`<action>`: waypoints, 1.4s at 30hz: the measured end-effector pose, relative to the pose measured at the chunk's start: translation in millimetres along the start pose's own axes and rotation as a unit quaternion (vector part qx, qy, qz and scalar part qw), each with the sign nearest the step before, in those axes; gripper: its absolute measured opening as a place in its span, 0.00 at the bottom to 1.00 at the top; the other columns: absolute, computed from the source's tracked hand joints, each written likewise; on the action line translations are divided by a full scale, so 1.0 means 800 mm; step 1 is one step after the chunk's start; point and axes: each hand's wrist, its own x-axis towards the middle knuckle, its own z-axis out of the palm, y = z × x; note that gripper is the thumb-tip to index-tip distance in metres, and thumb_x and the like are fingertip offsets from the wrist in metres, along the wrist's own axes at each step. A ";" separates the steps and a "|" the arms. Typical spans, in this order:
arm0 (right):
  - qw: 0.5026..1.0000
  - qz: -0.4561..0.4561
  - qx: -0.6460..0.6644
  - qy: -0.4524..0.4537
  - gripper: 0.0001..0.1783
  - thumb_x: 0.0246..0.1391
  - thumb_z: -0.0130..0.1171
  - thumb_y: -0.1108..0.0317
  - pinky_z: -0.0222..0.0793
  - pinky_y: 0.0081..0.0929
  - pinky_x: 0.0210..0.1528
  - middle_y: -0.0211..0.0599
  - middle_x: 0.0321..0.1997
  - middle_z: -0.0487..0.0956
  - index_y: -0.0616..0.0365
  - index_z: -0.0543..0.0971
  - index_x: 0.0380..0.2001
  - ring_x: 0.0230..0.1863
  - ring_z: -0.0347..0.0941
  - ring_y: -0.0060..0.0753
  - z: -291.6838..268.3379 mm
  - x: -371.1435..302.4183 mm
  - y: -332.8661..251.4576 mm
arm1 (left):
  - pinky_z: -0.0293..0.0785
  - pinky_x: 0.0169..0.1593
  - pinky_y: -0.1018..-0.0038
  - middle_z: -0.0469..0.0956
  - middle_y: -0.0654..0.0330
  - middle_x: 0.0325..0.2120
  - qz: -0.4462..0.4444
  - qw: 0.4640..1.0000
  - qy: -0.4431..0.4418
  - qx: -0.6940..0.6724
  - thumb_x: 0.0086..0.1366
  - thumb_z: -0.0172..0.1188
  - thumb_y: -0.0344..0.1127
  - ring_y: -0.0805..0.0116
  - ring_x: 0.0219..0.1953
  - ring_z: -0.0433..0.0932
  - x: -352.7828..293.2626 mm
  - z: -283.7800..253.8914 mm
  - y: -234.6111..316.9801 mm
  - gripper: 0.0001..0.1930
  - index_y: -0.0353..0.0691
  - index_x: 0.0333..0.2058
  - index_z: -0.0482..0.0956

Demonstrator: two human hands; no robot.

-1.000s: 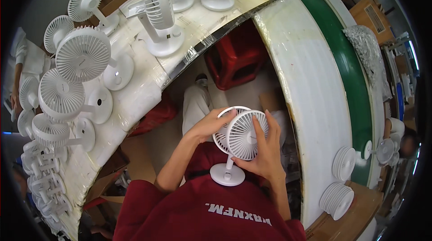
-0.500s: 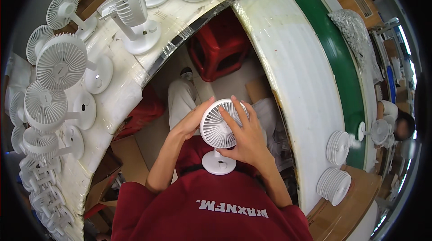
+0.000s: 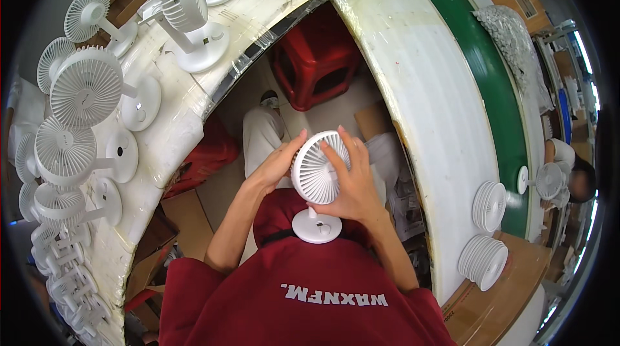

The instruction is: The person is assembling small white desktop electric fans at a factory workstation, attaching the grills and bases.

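A white desk fan [image 3: 312, 175] stands upright against my lap, its round ribbed grille turned up toward me and slightly to the left. Its round white base [image 3: 317, 227] rests at the front of my dark red shirt. My left hand [image 3: 276, 166] presses its fingers against the left rim of the fan head. On the other side, my right hand [image 3: 355, 184] wraps the right rim, with one finger lying over the grille and the thumb low near the neck. The back of the fan head is hidden.
Several assembled white fans [image 3: 87, 91] crowd the left table [image 3: 152, 152]. To the right, stacks of round white grilles [image 3: 489, 206] lie near a cardboard box [image 3: 500, 288]. A green conveyor belt [image 3: 481, 42] runs behind, with another person [image 3: 562, 175] beyond it. A red stool [image 3: 310, 62] stands ahead.
The fan head has turned and tilted a little in my hands, and its base has shifted slightly up. Both hands stay on the head.
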 end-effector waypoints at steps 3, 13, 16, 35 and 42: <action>0.998 0.010 0.065 0.013 0.65 0.19 0.79 0.59 0.58 0.53 0.68 0.56 0.74 0.52 0.48 0.63 0.69 0.71 0.51 0.63 -0.012 0.004 0.011 | 0.75 0.44 0.74 0.81 0.53 0.44 0.036 0.996 -0.026 0.082 0.69 0.55 0.54 0.65 0.42 0.79 -0.004 -0.012 0.009 0.29 0.35 0.56 0.73; 0.947 0.054 0.315 0.034 0.75 0.14 0.81 0.53 0.52 0.53 0.72 0.51 0.75 0.52 0.52 0.54 0.72 0.73 0.53 0.55 -0.048 0.012 0.004 | 0.68 0.59 0.61 0.71 0.52 0.57 0.289 0.928 -0.169 0.164 0.31 0.83 0.36 0.55 0.53 0.73 -0.035 0.036 0.074 0.63 0.41 0.69 0.56; 0.916 0.095 0.389 0.035 0.76 0.17 0.81 0.53 0.51 0.52 0.72 0.52 0.75 0.53 0.54 0.51 0.73 0.73 0.53 0.56 -0.052 0.001 -0.013 | 0.69 0.58 0.62 0.72 0.51 0.55 0.261 0.938 -0.167 0.156 0.30 0.83 0.35 0.56 0.52 0.74 -0.040 0.045 0.079 0.63 0.41 0.68 0.57; 0.720 -0.014 0.681 0.132 0.90 0.06 0.82 0.39 0.60 0.55 0.70 0.47 0.76 0.52 0.42 0.39 0.75 0.73 0.55 0.56 -0.036 -0.007 -0.020 | 0.76 0.49 0.65 0.80 0.47 0.44 0.219 0.925 -0.072 0.304 0.34 0.81 0.50 0.54 0.39 0.81 -0.087 0.104 0.137 0.58 0.30 0.63 0.62; 0.769 -0.012 0.633 0.085 0.95 -0.07 0.82 0.40 0.61 0.54 0.70 0.43 0.76 0.53 0.38 0.40 0.75 0.72 0.56 0.54 -0.046 -0.009 -0.018 | 0.70 0.53 0.59 0.79 0.47 0.44 0.266 0.909 -0.073 0.312 0.38 0.78 0.57 0.51 0.40 0.80 -0.092 0.102 0.132 0.57 0.28 0.61 0.61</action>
